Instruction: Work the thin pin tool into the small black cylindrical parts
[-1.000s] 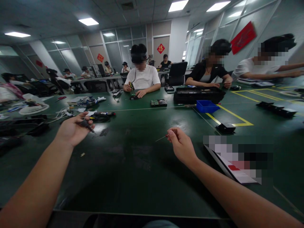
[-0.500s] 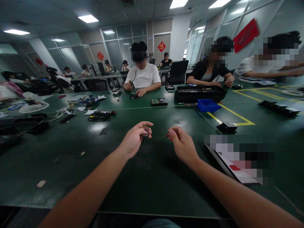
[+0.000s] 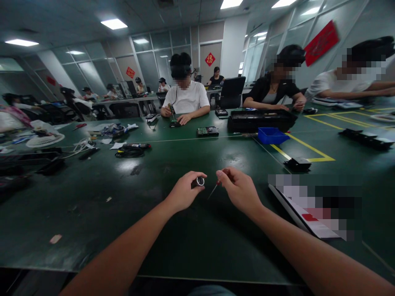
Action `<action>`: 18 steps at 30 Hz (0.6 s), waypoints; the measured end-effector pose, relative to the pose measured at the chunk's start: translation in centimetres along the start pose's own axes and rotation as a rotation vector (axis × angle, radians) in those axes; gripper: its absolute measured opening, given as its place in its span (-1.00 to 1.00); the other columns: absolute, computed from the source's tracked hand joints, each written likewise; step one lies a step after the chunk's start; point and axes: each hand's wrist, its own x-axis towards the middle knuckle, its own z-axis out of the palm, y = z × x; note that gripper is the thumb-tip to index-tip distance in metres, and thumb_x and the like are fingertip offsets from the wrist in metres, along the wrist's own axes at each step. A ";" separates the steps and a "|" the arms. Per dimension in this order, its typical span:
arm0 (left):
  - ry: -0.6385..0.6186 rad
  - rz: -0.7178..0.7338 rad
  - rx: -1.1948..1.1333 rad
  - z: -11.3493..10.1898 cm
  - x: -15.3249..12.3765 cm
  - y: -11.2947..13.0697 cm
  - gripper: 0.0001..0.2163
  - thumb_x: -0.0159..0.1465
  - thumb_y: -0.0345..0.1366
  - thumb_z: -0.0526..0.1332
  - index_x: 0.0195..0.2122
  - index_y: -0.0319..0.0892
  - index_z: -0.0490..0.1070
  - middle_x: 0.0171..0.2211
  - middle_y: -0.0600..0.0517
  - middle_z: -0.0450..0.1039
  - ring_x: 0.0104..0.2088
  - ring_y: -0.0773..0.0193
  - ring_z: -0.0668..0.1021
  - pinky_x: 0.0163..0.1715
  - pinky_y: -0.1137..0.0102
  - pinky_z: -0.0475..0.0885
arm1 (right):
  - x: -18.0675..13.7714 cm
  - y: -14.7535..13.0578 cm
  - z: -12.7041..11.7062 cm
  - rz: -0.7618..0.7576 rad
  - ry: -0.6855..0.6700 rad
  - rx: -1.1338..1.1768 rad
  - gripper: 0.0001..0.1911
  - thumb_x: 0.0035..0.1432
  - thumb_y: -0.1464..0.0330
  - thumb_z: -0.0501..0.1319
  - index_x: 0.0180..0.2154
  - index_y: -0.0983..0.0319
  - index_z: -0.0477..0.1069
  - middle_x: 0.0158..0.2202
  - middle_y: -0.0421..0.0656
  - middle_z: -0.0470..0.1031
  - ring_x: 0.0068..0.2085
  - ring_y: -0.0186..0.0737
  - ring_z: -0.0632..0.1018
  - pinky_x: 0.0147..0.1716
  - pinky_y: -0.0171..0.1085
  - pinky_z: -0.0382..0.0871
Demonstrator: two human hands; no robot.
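Note:
My left hand (image 3: 182, 194) is closed around a small dark cylinder with a silvery ring at its end (image 3: 200, 181). That ringed end faces right, and the rest of the piece is hidden by my fingers. Just to the right, my right hand (image 3: 241, 190) pinches a thin screwdriver (image 3: 212, 190) with a reddish handle. Its slim shaft slants down and left, its tip apart from the cylinder. Both hands are above the green tabletop (image 3: 197, 242).
A white-edged board (image 3: 321, 232), partly pixelated, lies at right. Beyond are a small black part (image 3: 298, 164), a blue bin (image 3: 273, 135), a long black casing (image 3: 262, 121), a circuit-board device (image 3: 207, 131) and a coiled black cable (image 3: 129, 151). Co-workers (image 3: 187, 98) sit opposite.
My left hand has moved slightly right and down and turned the cylinder, so its ringed end shows more. The screwdriver's shaft now points more steeply downward.

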 end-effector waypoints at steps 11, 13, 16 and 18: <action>0.028 0.041 0.054 0.1 0.1 -1.0 -0.67 0.19 -0.39 0.35 -0.01 -0.06 0.50 -0.01 -0.01 0.51 0.02 0.10 0.51 0.09 0.18 0.36 | -0.4 -0.2 -0.1 -0.067 0.148 0.307 -0.75 0.33 0.15 0.11 -0.17 0.17 0.41 -0.32 -0.13 0.56 -0.29 -0.16 0.59 -0.24 -0.16 0.47; 0.023 0.062 0.052 0.1 0.1 -0.9 -0.67 0.20 -0.38 0.35 0.00 -0.06 0.49 -0.01 -0.01 0.51 0.02 0.12 0.51 0.09 0.19 0.35 | -0.4 -0.2 0.0 -0.076 0.113 0.271 -0.76 0.33 0.16 0.11 -0.16 0.17 0.41 -0.31 -0.12 0.57 -0.27 -0.15 0.60 -0.22 -0.15 0.48; 0.021 0.068 0.048 0.0 0.1 -0.8 -0.67 0.21 -0.38 0.34 0.01 -0.05 0.49 -0.01 0.01 0.51 0.02 0.13 0.50 0.10 0.20 0.34 | -0.4 -0.1 0.0 -0.082 0.104 0.210 -0.76 0.35 0.17 0.10 -0.15 0.18 0.40 -0.30 -0.11 0.57 -0.25 -0.13 0.62 -0.20 -0.14 0.47; 0.019 0.064 0.043 0.0 0.1 -0.7 -0.67 0.22 -0.38 0.34 0.02 -0.05 0.49 -0.02 0.00 0.51 0.02 0.13 0.50 0.10 0.19 0.34 | -0.4 0.1 0.0 -0.077 0.123 0.195 -0.76 0.35 0.18 0.09 -0.14 0.18 0.40 -0.29 -0.10 0.58 -0.24 -0.12 0.62 -0.19 -0.13 0.47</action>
